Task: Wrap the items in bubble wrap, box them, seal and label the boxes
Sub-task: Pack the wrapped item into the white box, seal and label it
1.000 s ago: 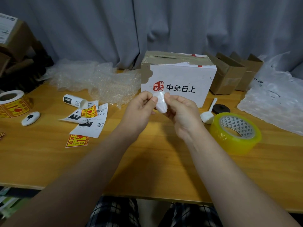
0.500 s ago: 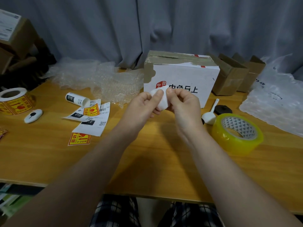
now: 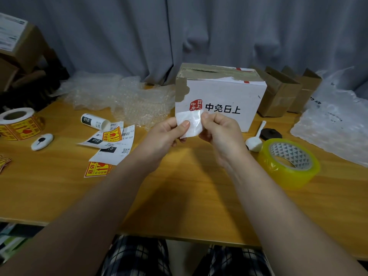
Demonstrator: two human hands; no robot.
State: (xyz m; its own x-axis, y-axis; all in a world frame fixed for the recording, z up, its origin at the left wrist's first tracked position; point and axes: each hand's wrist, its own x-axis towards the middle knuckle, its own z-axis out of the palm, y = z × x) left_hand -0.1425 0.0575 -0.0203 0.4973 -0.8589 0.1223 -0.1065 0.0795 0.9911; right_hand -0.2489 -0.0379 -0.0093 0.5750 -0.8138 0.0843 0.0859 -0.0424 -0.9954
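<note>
A small white paper label is held up between both hands above the table. My left hand pinches its left edge with the thumb on its face. My right hand pinches its upper right edge with curled fingers. Just behind the label stands a white cardboard box with black characters and a red seal, its top taped shut. Bubble wrap lies crumpled to the box's left.
Yellow tape roll sits at right, with a white scoop and black lid behind it. Printed labels, a label roll, a warning-sticker roll and a white cutter lie left. Brown boxes stand back right.
The label was bent between my fingers; now it is spread flatter and held a little higher, in front of the box's lower left face.
</note>
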